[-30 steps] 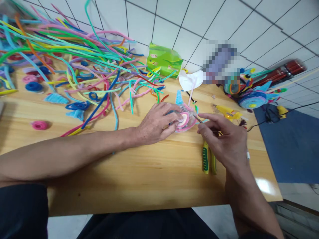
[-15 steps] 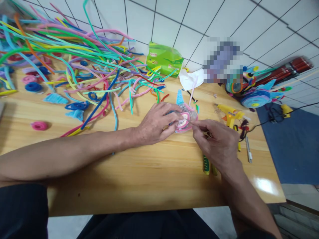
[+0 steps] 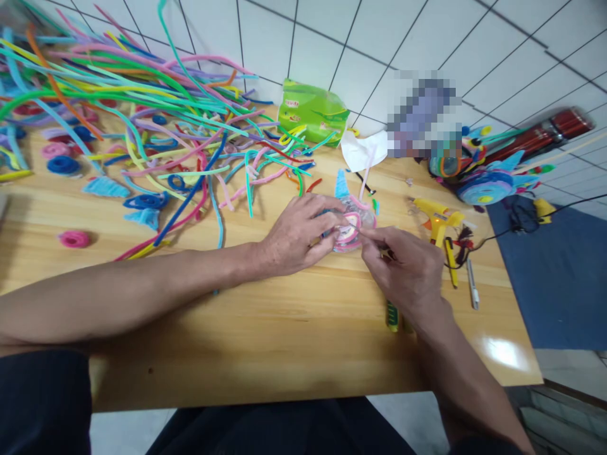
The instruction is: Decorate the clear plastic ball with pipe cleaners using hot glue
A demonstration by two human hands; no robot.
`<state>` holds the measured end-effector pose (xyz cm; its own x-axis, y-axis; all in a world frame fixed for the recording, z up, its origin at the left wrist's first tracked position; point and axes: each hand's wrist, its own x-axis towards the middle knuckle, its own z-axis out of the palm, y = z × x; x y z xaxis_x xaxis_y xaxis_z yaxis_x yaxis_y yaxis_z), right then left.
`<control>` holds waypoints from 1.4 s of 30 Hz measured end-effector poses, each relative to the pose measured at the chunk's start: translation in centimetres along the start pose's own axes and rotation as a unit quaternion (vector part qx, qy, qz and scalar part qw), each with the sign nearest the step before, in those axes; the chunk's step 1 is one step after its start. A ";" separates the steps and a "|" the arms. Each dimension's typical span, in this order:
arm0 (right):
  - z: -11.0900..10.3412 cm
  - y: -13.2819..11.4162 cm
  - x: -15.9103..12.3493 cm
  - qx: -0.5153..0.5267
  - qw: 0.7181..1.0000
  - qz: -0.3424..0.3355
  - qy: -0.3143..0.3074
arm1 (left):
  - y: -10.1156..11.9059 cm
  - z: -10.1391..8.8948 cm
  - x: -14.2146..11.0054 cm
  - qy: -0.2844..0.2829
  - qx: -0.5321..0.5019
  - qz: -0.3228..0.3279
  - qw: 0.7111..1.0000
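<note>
A round pink-and-white coiled pipe-cleaner craft (image 3: 349, 235) lies on the table, with a light-blue pointed piece (image 3: 341, 184) and a bent pale-pink pipe cleaner (image 3: 365, 180) at its far side. My left hand (image 3: 300, 232) grips the coiled craft from its left, fingertips on its face. From the right, my right hand (image 3: 403, 262) is closed in a pinch at the coil's edge; something thin seems to run between its fingertips, too small to name. Partly under that hand lies a tool with green-and-yellow handles (image 3: 392, 316).
Loose coloured pipe cleaners (image 3: 142, 95) pile up at the back left. A green packet (image 3: 313, 114) leans on the tiled wall. To the right are a yellow glue gun (image 3: 439, 218), a yellow cutter (image 3: 451, 262), a white-and-grey pen-like tool (image 3: 473, 284) and a blue coiled craft (image 3: 486, 186).
My right hand has shifted slightly left and closer to the coil, uncovering more of the yellow cutter. My left hand stays in place.
</note>
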<state>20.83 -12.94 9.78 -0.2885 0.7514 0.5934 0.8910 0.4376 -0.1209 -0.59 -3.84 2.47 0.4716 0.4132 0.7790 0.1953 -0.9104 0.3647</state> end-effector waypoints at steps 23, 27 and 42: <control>0.2 -0.3 0.0 -0.002 1.000 0.020 -0.001 | 0.3 -0.5 0.3 -0.038 -0.061 -0.064 0.995; 0.3 -0.2 0.1 0.005 1.000 0.012 0.008 | 0.3 -0.7 0.5 -0.041 -0.069 -0.070 0.994; 0.5 -0.1 0.0 0.002 1.000 0.017 0.008 | 0.3 -0.5 0.6 -0.015 -0.074 -0.058 0.995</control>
<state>20.55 -12.73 9.37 -0.2521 0.7574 0.6023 0.8984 0.4144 -0.1450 -0.68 -3.89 3.29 0.4788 0.5134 0.7121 0.1219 -0.8422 0.5253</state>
